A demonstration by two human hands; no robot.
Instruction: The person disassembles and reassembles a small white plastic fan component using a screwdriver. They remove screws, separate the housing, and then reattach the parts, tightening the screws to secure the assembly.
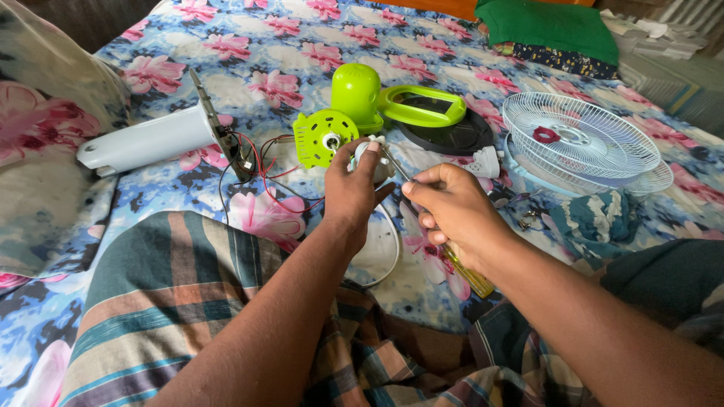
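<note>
Plaid cloth (188,301) over the knees fills the foreground. Above it, the right hand (452,215) is closed around a yellow-handled screwdriver (467,275), its shaft angled up to a small white part (375,160) pinched in the left hand (348,192). Just beyond sit the green motor housing (343,113) with red and black wires (264,177), a white fan column (151,139) to the left, and a white fan grille (581,143) to the right on the floral bedsheet (302,45).

Soft, even daylight, faint shadows; edges perhaps slightly stretched.
</note>
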